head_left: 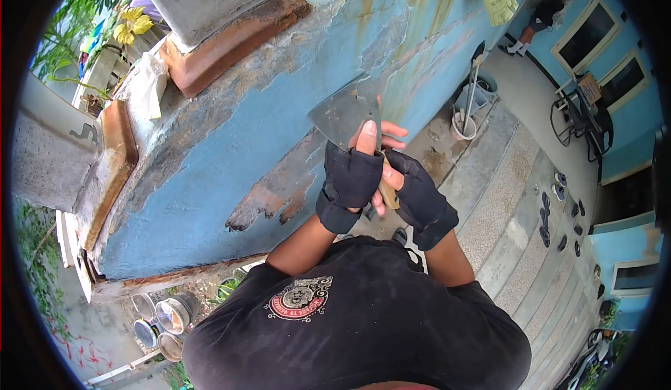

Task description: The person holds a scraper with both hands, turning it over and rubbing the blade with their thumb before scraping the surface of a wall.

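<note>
A broad-bladed paint scraper (344,116) with a wooden handle is held in front of my chest, its wide grey blade tilted up towards the wall. My left hand (351,177), in a black fingerless glove, is closed on it, with the thumb lying on the blade near its neck and fingers behind. The handle is gripped by my right hand (414,189), gloved the same way; part of the handle shows between the hands. Just beyond the blade stands the blue wall (279,145), where peeled patches bare grey and brown plaster.
Grey posts with brown bases (227,37) stand on the wall top. Buckets (463,126) sit by the wall at right; more containers (172,314) are below left. Footwear (545,219) lies on the striped paving. A person (545,12) is far off beside a building.
</note>
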The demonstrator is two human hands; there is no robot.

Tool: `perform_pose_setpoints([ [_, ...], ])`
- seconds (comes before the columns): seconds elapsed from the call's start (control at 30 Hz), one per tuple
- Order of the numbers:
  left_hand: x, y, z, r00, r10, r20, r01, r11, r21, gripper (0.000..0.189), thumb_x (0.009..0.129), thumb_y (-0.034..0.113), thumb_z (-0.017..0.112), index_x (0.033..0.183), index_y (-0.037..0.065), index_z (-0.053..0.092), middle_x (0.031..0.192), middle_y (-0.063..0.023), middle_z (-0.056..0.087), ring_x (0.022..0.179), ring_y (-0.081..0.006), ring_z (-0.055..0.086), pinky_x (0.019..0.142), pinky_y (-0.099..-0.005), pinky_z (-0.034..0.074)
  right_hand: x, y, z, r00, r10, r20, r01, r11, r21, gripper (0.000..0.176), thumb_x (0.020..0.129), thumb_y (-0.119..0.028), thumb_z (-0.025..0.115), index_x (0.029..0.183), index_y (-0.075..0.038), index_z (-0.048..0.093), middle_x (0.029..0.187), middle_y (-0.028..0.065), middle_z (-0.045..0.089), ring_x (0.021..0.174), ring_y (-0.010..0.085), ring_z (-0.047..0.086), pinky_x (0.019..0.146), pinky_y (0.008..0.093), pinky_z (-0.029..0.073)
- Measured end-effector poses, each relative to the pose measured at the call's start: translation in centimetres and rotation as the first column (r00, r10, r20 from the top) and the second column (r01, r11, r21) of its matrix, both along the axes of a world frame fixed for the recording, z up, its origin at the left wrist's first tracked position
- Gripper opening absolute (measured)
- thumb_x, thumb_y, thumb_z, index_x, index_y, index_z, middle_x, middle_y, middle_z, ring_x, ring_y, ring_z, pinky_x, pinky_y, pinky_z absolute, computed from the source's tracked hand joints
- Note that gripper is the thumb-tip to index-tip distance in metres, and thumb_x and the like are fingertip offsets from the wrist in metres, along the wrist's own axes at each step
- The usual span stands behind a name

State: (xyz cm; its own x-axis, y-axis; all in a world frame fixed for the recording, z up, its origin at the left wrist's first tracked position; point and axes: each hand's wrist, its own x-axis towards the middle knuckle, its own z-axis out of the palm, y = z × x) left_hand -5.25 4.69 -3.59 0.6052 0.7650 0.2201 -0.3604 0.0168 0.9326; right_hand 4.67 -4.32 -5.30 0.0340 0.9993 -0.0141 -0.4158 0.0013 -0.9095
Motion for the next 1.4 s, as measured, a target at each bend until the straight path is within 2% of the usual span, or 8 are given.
perform_pose_setpoints([
  [0.07, -0.2, 0.1, -0.3, 1.000, 0.007, 0.019, -0.008, 1.000, 0.003, 0.059, 0.105, 0.038, 0.034, 0.150, 0.001, 0.032, 0.107, -0.0147, 0.065, 0.092, -0.0225, 0.063, 0.084, -0.0343, 0.049, -1.3, 0.1, 1.4, 0.996, -0.039, -0.083, 0.039, 0.999, 0.006, 0.045, 0.100, -0.034, 0.052, 0.130, 0.001, 0.049, 0.069, 0.0045, 0.057, 0.050, 0.0106, 0.051, 0.048, 0.0240, 0.041],
  [0.13, -0.3, 0.0, -0.6, 0.998, 0.064, 0.028, -0.064, 0.998, 0.008, 0.054, 0.104, 0.037, 0.033, 0.143, 0.000, 0.043, 0.111, -0.0137, 0.065, 0.094, -0.0222, 0.064, 0.083, -0.0330, 0.049, -1.5, 0.4, 1.5, 0.983, -0.071, -0.168, 0.073, 0.997, 0.010, 0.050, 0.098, -0.037, 0.055, 0.130, 0.001, 0.047, 0.069, 0.0054, 0.056, 0.048, 0.0117, 0.050, 0.047, 0.0235, 0.041],
  [0.3, -0.6, 0.0, 1.3, 0.995, 0.076, -0.057, -0.068, 0.988, 0.137, 0.050, 0.104, 0.037, 0.033, 0.128, 0.000, 0.056, 0.121, -0.0113, 0.064, 0.099, -0.0205, 0.063, 0.080, -0.0303, 0.048, -1.1, 0.9, 0.3, 0.909, 0.133, -0.396, -0.104, 0.990, 0.093, 0.053, 0.098, -0.033, 0.056, 0.136, 0.000, 0.041, 0.066, 0.0046, 0.052, 0.045, 0.0108, 0.047, 0.043, 0.0235, 0.037],
  [0.7, -0.9, -0.2, 1.0, 0.995, 0.081, -0.060, -0.077, 0.995, 0.061, 0.054, 0.103, 0.042, 0.031, 0.119, 0.000, 0.062, 0.125, -0.0132, 0.062, 0.095, -0.0189, 0.062, 0.077, -0.0296, 0.050, -1.0, -0.2, 1.9, 0.968, 0.049, -0.246, -0.057, 0.998, -0.022, 0.051, 0.102, -0.024, 0.052, 0.145, -0.001, 0.041, 0.070, 0.0027, 0.054, 0.048, 0.0078, 0.045, 0.045, 0.0212, 0.036],
  [0.9, -0.9, -0.4, 1.4, 0.990, 0.094, -0.104, -0.091, 0.995, 0.030, 0.057, 0.103, 0.043, 0.031, 0.112, -0.003, 0.064, 0.111, -0.0135, 0.067, 0.091, -0.0196, 0.064, 0.077, -0.0304, 0.050, -1.0, 0.3, 2.5, 0.988, -0.019, -0.154, 0.025, 0.999, 0.038, 0.045, 0.101, -0.021, 0.051, 0.141, 0.001, 0.047, 0.071, 0.0024, 0.055, 0.048, 0.0067, 0.044, 0.045, 0.0211, 0.036],
  [1.13, -0.3, -1.1, 1.2, 0.988, 0.144, -0.051, -0.142, 0.989, 0.047, 0.060, 0.103, 0.045, 0.032, 0.109, -0.004, 0.065, 0.100, -0.0170, 0.068, 0.086, -0.0204, 0.064, 0.075, -0.0316, 0.050, -0.1, 0.0, 1.7, 0.971, 0.056, -0.231, -0.050, 0.998, 0.032, 0.045, 0.101, -0.018, 0.051, 0.142, 0.000, 0.046, 0.076, 0.0024, 0.058, 0.051, 0.0067, 0.047, 0.044, 0.0206, 0.036],
  [1.23, -0.3, -1.0, 0.9, 0.990, 0.139, -0.029, -0.138, 0.990, 0.014, 0.059, 0.103, 0.045, 0.033, 0.110, -0.005, 0.065, 0.095, -0.0175, 0.068, 0.085, -0.0211, 0.064, 0.074, -0.0310, 0.050, -0.3, 0.0, 2.2, 0.991, 0.033, -0.133, -0.034, 0.999, -0.007, 0.046, 0.101, -0.019, 0.051, 0.142, 0.000, 0.045, 0.075, 0.0027, 0.058, 0.051, 0.0068, 0.047, 0.043, 0.0204, 0.036],
  [1.4, -0.9, -0.7, 3.0, 0.986, 0.155, -0.062, -0.153, 0.988, 0.035, 0.055, 0.103, 0.041, 0.036, 0.105, -0.005, 0.066, 0.095, -0.0147, 0.068, 0.083, -0.0208, 0.065, 0.073, -0.0314, 0.050, -1.1, 0.7, 2.2, 0.954, 0.029, -0.300, -0.007, 0.997, 0.074, 0.047, 0.101, -0.019, 0.052, 0.143, 0.000, 0.044, 0.075, 0.0028, 0.058, 0.051, 0.0072, 0.049, 0.043, 0.0206, 0.037],
])
